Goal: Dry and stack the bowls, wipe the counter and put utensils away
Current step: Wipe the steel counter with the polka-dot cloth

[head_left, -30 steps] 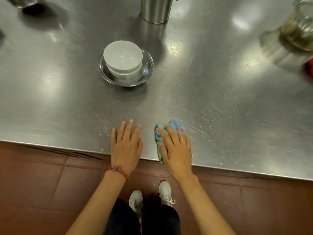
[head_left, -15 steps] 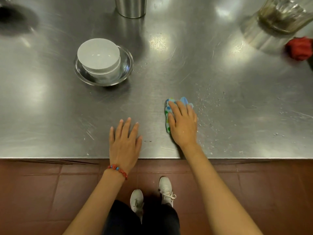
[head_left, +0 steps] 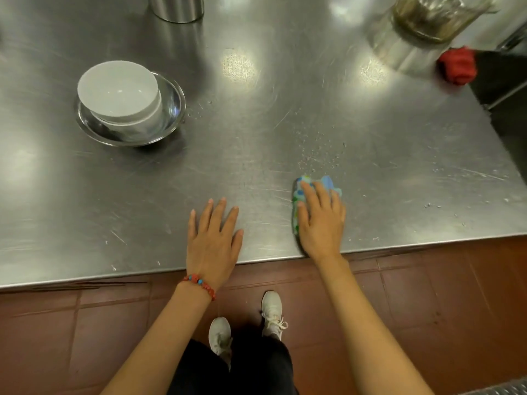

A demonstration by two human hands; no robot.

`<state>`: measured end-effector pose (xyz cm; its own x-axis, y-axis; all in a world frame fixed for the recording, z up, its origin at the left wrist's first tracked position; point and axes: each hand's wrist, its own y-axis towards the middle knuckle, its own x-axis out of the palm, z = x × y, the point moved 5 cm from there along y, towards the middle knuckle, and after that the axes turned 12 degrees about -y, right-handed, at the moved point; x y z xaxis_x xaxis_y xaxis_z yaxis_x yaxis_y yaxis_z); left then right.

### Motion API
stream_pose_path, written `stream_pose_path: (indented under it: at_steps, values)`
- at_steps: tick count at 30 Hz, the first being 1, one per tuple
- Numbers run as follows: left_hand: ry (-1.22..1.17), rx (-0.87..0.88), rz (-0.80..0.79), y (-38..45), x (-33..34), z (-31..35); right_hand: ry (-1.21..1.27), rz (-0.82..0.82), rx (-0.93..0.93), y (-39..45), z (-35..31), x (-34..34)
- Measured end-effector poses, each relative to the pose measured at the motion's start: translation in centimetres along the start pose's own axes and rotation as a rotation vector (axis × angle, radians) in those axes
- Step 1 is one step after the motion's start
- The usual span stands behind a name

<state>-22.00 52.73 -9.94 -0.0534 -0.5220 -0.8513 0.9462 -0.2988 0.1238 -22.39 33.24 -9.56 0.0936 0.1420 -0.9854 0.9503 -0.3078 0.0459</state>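
My right hand [head_left: 322, 220] lies flat with straight fingers on a folded blue and green cloth [head_left: 325, 182], pressing it to the steel counter [head_left: 256, 132] near the front edge. Water droplets [head_left: 319, 152] speckle the steel just beyond the cloth. My left hand [head_left: 214, 240] rests flat on the counter to the left, fingers spread, holding nothing. At the back left, white bowls [head_left: 118, 91] sit stacked inside a shallow steel bowl [head_left: 171, 109].
A steel canister [head_left: 176, 8] stands at the far edge. At the back right stands a glass jar [head_left: 433, 15] with dark contents, with a red object [head_left: 457, 68] beside it. The counter's right edge drops to a dark gap [head_left: 502, 81]. Brown floor tiles lie below.
My right hand slid the cloth away from the front edge and rightwards toward the droplets, then back a little. My left hand stayed flat in place. The view shifted.
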Motion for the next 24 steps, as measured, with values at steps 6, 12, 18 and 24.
stream_pose_path:
  at_steps: [6, 12, 18, 24]
  values:
    - [0.012, -0.010, 0.027, 0.4, 0.2, 0.7, 0.001, -0.053, -0.330, -3.5, -0.9, 0.2]
    - [0.010, -0.019, 0.018, 1.6, 0.3, 1.1, 0.008, 0.077, 0.150, 0.7, 8.3, -1.5]
    - [-0.026, -0.037, -0.001, 4.0, 1.6, 3.7, -0.018, 0.034, -0.042, 0.0, 2.9, -0.7]
    - [-0.022, -0.077, -0.081, 5.5, 3.2, 4.6, -0.043, -0.003, -0.191, 6.2, 7.1, -0.8]
